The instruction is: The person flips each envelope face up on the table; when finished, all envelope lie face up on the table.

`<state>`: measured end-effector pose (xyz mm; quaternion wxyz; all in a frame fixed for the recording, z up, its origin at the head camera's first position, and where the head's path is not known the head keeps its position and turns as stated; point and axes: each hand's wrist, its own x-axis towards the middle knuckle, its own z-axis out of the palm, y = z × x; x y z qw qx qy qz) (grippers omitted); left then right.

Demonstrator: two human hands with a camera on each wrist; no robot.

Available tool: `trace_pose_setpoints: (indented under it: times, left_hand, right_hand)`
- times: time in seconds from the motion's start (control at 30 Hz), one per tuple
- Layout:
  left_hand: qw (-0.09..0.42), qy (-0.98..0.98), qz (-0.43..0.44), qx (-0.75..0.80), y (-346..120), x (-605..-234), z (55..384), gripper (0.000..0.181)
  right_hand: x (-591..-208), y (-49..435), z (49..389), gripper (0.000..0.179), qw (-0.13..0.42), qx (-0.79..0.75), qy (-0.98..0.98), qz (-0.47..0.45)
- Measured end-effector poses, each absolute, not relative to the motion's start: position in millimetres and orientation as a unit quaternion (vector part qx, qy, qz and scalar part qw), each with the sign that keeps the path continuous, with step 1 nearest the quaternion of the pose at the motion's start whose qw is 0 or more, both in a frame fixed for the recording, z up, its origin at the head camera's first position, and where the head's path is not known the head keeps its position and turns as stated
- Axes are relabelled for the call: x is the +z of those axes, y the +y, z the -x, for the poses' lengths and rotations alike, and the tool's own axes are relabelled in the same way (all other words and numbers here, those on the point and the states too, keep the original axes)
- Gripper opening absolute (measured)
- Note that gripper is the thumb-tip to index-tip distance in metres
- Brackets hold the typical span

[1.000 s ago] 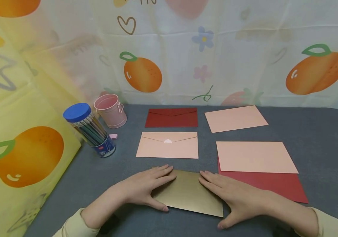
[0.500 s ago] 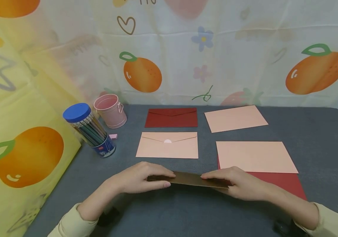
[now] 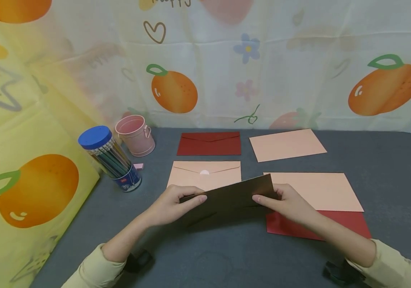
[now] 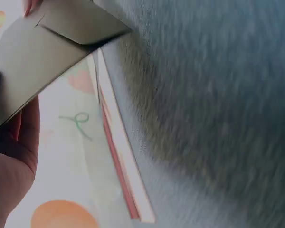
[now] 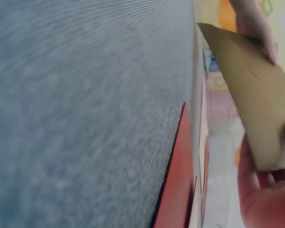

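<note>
Both hands hold a gold envelope [image 3: 227, 200] above the table, tilted so its dark shaded face turns toward the head camera. My left hand [image 3: 171, 206] pinches its left end, thumb on the near face and fingers behind. At the other end my right hand [image 3: 293, 204] grips in the same way. In the left wrist view the envelope [image 4: 38, 61] shows a flap standing slightly away from its body. The right wrist view shows the envelope's gold face [image 5: 256, 90], with the right fingers [image 5: 249, 178] curled beneath one end.
Behind the hands lie a peach envelope [image 3: 207, 168] with a white seal and a dark red envelope [image 3: 209, 144]. Two peach sheets [image 3: 288, 145] and a red one [image 3: 317, 224] lie at right. A pencil jar [image 3: 110, 158], pink bucket [image 3: 135, 136] and small pink block [image 3: 138, 166] stand left.
The hands lay spread on the flat gold envelope; they have since gripped its ends, lifted it off the table and tilted its near face toward the head camera.
</note>
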<state>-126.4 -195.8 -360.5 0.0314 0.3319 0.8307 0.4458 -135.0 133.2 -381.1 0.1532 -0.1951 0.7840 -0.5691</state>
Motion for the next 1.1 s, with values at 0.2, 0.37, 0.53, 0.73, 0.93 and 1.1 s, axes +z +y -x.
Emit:
trace_pose_setpoints:
  times: [0.2, 0.37, 0.53, 0.73, 0.93, 1.1]
  left_hand:
    - [0.050, 0.818, -0.236, 0.522, -187.8, -364.7, 126.0, 0.015]
    - [0.058, 0.783, -0.161, 0.598, -178.6, -369.6, 125.3, 0.023]
    - [0.070, 0.731, -0.057, 0.676, -164.3, -375.5, 121.8, 0.029]
    - [0.063, 0.691, 0.005, 0.720, -149.3, -376.5, 116.2, 0.028]
    - [0.080, 0.686, 0.006, 0.723, -145.5, -379.6, 114.5, 0.029]
    - [0.128, 0.700, 0.006, 0.703, -153.5, -377.4, 118.7, 0.036]
  right_hand:
    - [-378.6, 131.0, 139.1, 0.045, 0.158, -0.658, 0.730, 0.096]
    - [-379.3, 124.0, 137.4, 0.050, 0.175, -0.714, 0.676, 0.053]
    - [-385.8, 110.1, 133.4, 0.047, 0.204, -0.732, 0.646, 0.071]
    - [-393.3, 93.9, 124.1, 0.047, 0.240, -0.722, 0.640, 0.107]
    - [-397.4, 86.8, 117.9, 0.042, 0.248, -0.704, 0.655, 0.114]
    - [-397.9, 94.0, 120.0, 0.043, 0.265, -0.680, 0.670, 0.135]
